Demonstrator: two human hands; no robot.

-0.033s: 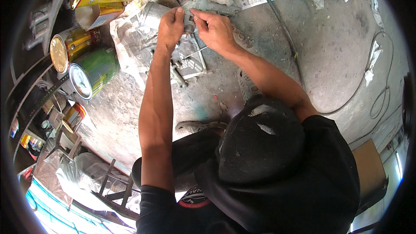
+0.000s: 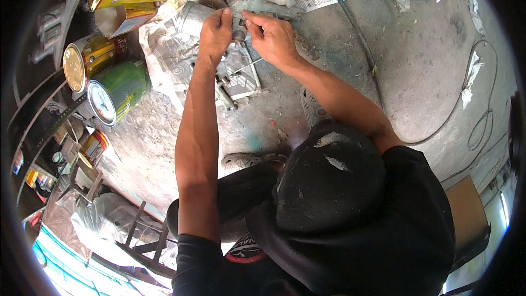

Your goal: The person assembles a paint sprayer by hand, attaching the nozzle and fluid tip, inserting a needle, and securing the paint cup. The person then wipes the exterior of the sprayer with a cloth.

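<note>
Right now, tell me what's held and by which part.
The left hand seems to hold a grey cup near its right end. Right hand: cannot tell.

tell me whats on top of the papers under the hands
A metal part and a thin rod show over the papers. The left hand, its forearm and a grey container cover some of them; whatever lies directly beneath those cannot be seen.

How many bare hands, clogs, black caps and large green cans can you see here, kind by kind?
Left hand and right hand, both bare: 2
Clogs: 2
Black cap: 1
Large green can: 1
Total: 6
</note>
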